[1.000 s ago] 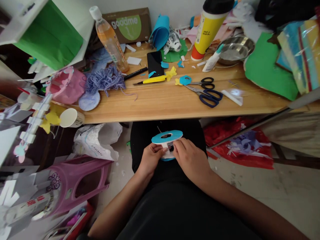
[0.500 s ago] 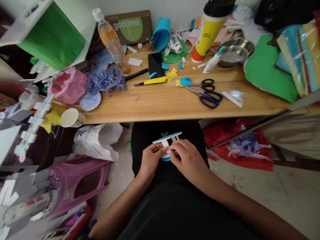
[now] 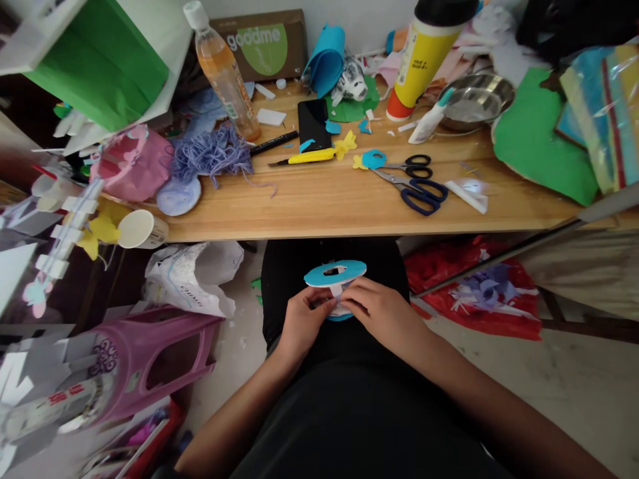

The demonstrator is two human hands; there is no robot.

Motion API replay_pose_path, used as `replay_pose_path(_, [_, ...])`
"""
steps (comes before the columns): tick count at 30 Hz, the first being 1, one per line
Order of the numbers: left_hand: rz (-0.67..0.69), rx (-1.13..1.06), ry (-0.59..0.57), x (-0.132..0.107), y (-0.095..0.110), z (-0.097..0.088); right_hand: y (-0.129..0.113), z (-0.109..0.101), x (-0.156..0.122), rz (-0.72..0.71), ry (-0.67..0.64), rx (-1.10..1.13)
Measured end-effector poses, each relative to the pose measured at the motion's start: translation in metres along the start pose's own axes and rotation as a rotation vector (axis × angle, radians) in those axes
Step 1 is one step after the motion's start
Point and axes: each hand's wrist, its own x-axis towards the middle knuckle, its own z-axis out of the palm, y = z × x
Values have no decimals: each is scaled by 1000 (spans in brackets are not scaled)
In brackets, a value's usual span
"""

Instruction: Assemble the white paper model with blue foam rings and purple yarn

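Note:
Over my lap, below the table edge, both hands hold a small paper craft piece with a blue ring top, white strips and a blue base partly hidden under my fingers. My left hand is closed on its left side, thumb reaching to the middle. My right hand pinches the white part between the two blue discs from the right. The fingertips of both hands nearly meet there; whether a smaller piece sits between them I cannot make out.
On the wooden table lie scissors, a yellow craft knife, a black phone, a glue bottle and purple yarn. An orange drink bottle stands behind. A purple stool is at my left.
The craft piece has tilted so its blue ring top now faces me; before, it showed nearly edge-on. Both hands keep their hold, and my right fingers have shifted slightly.

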Motion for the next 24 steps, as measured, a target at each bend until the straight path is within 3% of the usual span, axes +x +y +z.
replay_pose_path(5, [-25,-38,-8,-3,2,2,4,-2,-3,-44,13,-33])
replay_pose_path(11, [-87,-112,25,-1,5,6,7,-9,-7,-94,126,-37])
replay_pose_path(16, [-109,-120,17,-1,5,6,12,-8,-8,-141,121,-109])
replay_pose_path(24, [-8,43,72,-4,6,5,12,-6,-8,-148,121,-63])
